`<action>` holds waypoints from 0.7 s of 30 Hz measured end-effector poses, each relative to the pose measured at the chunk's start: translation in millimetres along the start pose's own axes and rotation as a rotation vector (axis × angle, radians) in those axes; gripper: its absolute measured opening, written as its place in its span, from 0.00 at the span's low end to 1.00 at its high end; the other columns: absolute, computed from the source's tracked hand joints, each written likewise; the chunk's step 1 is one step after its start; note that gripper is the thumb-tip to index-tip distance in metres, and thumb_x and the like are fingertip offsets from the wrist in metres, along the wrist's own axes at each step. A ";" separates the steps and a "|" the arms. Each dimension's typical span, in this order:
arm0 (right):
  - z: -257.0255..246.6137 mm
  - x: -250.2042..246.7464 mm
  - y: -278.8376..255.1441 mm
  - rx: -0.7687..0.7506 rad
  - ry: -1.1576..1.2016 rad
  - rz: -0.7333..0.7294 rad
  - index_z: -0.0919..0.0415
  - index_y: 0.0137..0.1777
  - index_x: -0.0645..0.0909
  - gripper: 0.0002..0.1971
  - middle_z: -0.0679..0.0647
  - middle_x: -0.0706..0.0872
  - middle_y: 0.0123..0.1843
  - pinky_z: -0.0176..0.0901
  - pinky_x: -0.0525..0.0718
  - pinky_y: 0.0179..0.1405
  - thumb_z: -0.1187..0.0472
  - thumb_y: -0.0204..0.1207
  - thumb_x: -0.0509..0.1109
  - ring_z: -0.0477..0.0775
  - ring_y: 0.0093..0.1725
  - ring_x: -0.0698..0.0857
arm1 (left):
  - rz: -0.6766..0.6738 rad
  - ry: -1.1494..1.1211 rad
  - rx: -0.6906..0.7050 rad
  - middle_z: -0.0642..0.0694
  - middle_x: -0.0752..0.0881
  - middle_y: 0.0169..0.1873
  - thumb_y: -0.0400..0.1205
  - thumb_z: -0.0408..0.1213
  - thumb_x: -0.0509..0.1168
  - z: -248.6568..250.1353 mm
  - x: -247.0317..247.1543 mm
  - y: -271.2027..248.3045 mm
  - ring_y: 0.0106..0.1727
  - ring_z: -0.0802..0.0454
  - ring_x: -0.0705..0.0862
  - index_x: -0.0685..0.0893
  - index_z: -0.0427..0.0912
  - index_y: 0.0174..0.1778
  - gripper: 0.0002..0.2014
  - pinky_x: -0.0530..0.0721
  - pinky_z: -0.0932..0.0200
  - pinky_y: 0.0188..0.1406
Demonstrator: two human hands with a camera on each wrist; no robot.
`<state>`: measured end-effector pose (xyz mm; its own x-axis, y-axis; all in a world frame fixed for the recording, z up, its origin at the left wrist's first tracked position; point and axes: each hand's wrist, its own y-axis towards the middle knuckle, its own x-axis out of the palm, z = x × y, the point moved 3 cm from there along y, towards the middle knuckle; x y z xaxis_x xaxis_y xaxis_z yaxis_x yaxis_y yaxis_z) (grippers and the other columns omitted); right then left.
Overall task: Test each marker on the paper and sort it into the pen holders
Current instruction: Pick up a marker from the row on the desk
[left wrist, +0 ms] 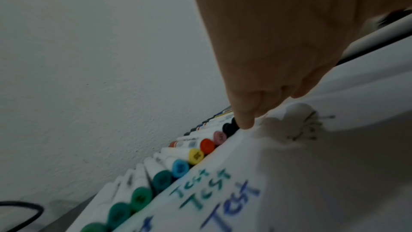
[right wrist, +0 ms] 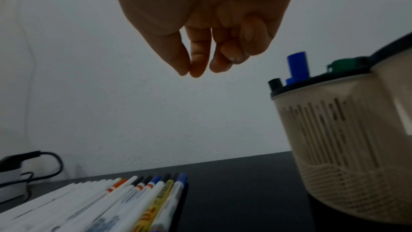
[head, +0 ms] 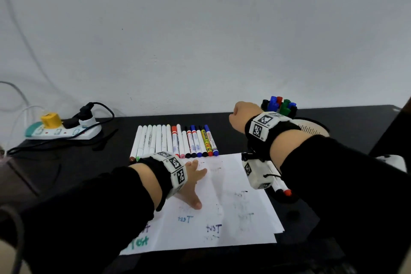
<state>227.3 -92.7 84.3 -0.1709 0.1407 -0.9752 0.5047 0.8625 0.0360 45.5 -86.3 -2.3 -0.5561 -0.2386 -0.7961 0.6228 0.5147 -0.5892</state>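
On the black table (head: 244, 122) markers (head: 173, 140) lie lengthwise toward the wall; left hand (head: 191, 182) flat on paper (head: 233, 207), right hand (head: 239, 117) loosely curled, empty.

The left hand (left wrist: 278, 45) presses its fingers (left wrist: 245, 121) flat on the paper (left wrist: 312, 183), which bears "Test" in green and blue ink. Just beside the paper's edge lies a row of markers (left wrist: 178, 156), their coloured ends toward the camera

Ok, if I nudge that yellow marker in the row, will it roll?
Probably: the yellow marker looks round-barrelled and light. Neighbouring markers touching its sides would likely block sideways rolling. Lifted out, it should stay stiff, though the glossy barrel may be slippery.
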 end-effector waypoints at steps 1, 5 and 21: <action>-5.9 6.4 2.1 -0.007 -0.010 -0.029 0.62 0.63 0.76 0.14 0.58 0.82 0.60 0.43 0.75 0.47 0.56 0.82 0.59 0.56 0.50 0.78 | -0.002 -0.007 -0.008 0.44 0.36 0.82 0.76 0.59 0.66 -6.1 3.9 -2.4 0.83 0.45 0.42 0.37 0.49 0.82 0.50 0.50 0.39 0.79; -27.4 33.2 15.4 -0.001 -0.053 -0.139 0.62 0.59 0.81 0.15 0.57 0.86 0.55 0.44 0.82 0.51 0.52 0.81 0.63 0.58 0.51 0.84 | -0.004 -0.061 -0.040 0.43 0.35 0.81 0.76 0.57 0.67 -30.0 14.7 -13.0 0.83 0.45 0.40 0.38 0.49 0.82 0.51 0.47 0.39 0.79; -36.0 97.3 38.6 0.141 -0.276 -0.361 0.63 0.46 0.78 0.09 0.55 0.81 0.37 0.47 0.84 0.56 0.56 0.76 0.69 0.57 0.46 0.84 | -0.055 -0.142 -0.007 0.46 0.30 0.80 0.77 0.58 0.64 -47.8 32.1 -8.5 0.82 0.48 0.37 0.32 0.52 0.80 0.50 0.47 0.40 0.79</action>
<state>199.7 -28.2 -1.4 -0.1354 -0.3068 -0.9421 0.5676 0.7553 -0.3275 -3.9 -59.0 -16.2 -0.5059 -0.3801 -0.7743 0.5894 0.5031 -0.6321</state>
